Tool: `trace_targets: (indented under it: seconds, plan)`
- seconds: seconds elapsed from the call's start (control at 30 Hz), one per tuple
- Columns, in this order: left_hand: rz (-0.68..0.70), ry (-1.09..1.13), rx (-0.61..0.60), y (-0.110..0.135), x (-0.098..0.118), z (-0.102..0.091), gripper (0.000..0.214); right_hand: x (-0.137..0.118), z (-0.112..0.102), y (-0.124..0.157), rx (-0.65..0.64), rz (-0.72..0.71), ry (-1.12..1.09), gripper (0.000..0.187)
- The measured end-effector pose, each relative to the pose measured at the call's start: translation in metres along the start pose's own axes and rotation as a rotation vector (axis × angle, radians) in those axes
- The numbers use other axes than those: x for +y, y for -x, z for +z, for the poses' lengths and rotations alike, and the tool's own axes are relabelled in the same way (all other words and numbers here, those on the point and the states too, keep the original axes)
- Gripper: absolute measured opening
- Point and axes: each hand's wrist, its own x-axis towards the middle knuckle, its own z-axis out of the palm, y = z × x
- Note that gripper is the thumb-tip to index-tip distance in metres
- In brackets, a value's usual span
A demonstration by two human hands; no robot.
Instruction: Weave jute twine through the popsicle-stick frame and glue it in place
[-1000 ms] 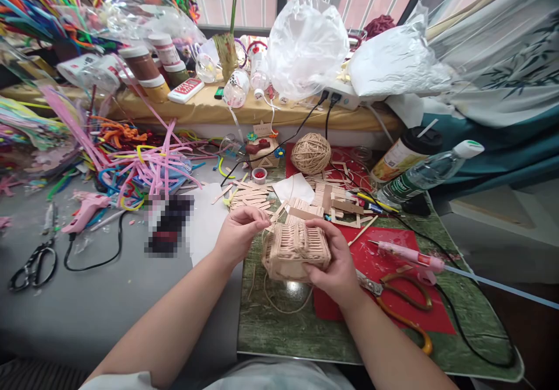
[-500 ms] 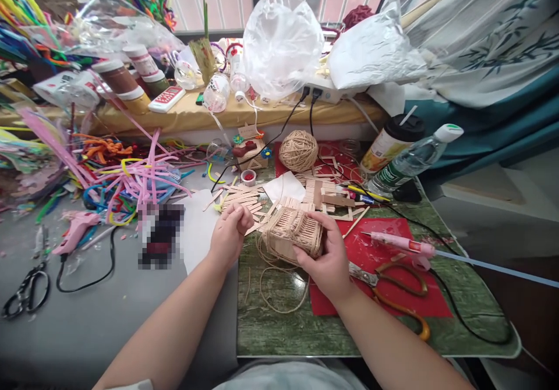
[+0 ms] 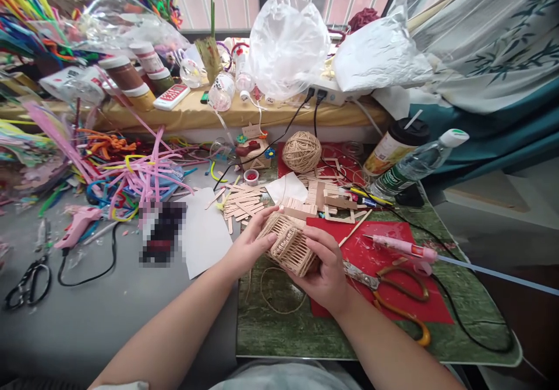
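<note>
A small string-wound box (image 3: 286, 244) is being held tilted above the green surface (image 3: 266, 340). Its left side is being gripped by the left hand (image 3: 253, 244), thumb laid over the top; its right side is being clasped by the right hand (image 3: 325, 268), fingers bent. Behind it, the surface is being covered by wooden sticks (image 3: 244, 205). The red sheet (image 3: 430, 305) is being partly covered by scissors (image 3: 371, 283) and a glue gun (image 3: 404, 248).

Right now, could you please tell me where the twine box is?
In the head view, the twine box is below centre, held between the left hand and right hand, nearer the person than the ball.
</note>
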Motion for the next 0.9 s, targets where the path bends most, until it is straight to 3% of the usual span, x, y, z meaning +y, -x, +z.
trace_targets:
  seconds: [0.17, 0.27, 0.33, 0.37, 0.47, 0.53, 0.63, 0.7, 0.77, 0.9]
  plan:
    - [0.11, -0.038, 0.086, 0.002, 0.007, 0.001, 0.068, -0.002, 0.002, 0.001, -0.04, 0.084, -0.132, 0.096]
    - [0.231, -0.17, 0.145, 0.003, 0.012, 0.0, 0.069, -0.006, 0.0, 0.0, -0.008, 0.183, -0.24, 0.058]
    - [0.318, -0.303, 0.178, 0.004, 0.014, -0.002, 0.073, -0.008, -0.001, -0.002, 0.091, 0.264, -0.241, 0.027]
    - [0.366, -0.373, 0.194, 0.005, 0.014, -0.004, 0.075, -0.007, -0.001, -0.003, 0.153, 0.319, -0.224, 0.024]
    - [0.513, -0.502, 0.216, 0.007, 0.013, -0.006, 0.079, -0.003, 0.001, -0.007, 0.275, 0.503, -0.281, 0.028]
    - [0.595, -0.484, 0.211, 0.008, 0.013, -0.004, 0.078, 0.0, 0.004, -0.008, 0.202, 0.589, -0.468, 0.04]
    - [0.649, -0.438, 0.173, 0.008, 0.013, 0.0, 0.074, 0.002, 0.008, -0.009, -0.012, 0.644, -0.785, 0.076]
    - [0.627, -0.434, 0.128, 0.007, 0.015, 0.001, 0.075, 0.001, 0.009, -0.01, -0.061, 0.67, -0.892, 0.093]
    - [0.569, -0.481, 0.096, 0.004, 0.016, -0.001, 0.076, -0.002, 0.009, -0.011, -0.01, 0.666, -0.895, 0.103]
    - [0.386, -0.548, 0.064, -0.002, 0.012, -0.011, 0.074, -0.003, 0.009, -0.007, 0.163, 0.574, -0.647, 0.11]
